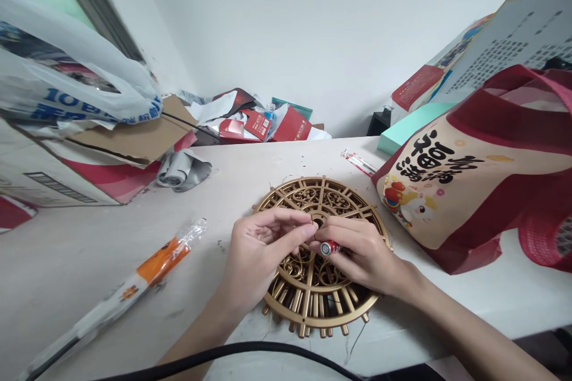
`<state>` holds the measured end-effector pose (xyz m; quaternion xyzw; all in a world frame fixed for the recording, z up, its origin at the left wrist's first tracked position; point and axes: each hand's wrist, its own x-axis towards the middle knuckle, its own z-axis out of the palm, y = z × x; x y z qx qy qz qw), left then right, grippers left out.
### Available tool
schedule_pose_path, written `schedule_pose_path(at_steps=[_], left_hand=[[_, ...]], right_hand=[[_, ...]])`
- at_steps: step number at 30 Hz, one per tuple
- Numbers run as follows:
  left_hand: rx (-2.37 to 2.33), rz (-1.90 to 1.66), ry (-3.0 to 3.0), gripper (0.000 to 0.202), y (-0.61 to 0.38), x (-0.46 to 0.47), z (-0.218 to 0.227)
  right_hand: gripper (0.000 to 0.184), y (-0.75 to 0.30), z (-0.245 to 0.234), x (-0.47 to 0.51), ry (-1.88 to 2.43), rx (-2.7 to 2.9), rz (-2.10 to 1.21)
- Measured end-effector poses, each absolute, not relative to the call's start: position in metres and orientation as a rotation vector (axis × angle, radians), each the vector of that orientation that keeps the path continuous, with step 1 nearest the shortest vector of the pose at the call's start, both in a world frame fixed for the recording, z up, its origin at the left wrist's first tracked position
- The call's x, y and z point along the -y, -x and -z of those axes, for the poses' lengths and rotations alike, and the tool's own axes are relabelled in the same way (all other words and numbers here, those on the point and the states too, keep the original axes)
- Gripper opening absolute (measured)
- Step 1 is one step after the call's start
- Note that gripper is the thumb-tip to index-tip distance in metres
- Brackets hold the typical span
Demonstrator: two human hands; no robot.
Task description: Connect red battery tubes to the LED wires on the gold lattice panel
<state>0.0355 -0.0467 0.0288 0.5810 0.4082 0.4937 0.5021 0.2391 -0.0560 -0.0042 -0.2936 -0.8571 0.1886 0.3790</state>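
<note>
Head view: left hand (pixel 259 250) pinching thin wire, right hand (pixel 361 253) gripping battery (pixel 329 247), both over gold disc (pixel 319 256) on table (pixel 111 250). Looks mid-job, wire not hooked up yet, can't tell much more tbh.

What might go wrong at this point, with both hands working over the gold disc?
The right hand holds a small red battery in its fingertips; it may slip into the gold openwork disc. Thin wire pinched by the left hand looks easy to lose. The disc sits near the table edge and might get nudged off.
</note>
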Motion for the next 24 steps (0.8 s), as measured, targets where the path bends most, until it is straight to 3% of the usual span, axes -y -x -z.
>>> schedule_pose_path(at_steps=[7,11,17,24], left_hand=[[-1.004,-1.173,-1.369,0.013,-0.031,0.044,-0.021],[-1.043,-1.173,-1.347,0.017,-0.029,0.039,-0.021],[-1.044,-1.188,-1.295,0.02,-0.027,0.038,-0.023],[-1.081,-1.248,-1.269,0.021,-0.026,0.037,-0.02]], right_hand=[[0.009,-0.236,-0.005,0.06,0.869,1.865,-0.71],[0.025,-0.242,-0.008,0.057,0.851,1.47,-0.892],[0.042,-0.255,-0.004,0.043,0.911,1.255,-0.813],[0.019,-0.248,-0.008,0.049,0.763,1.245,-1.231]])
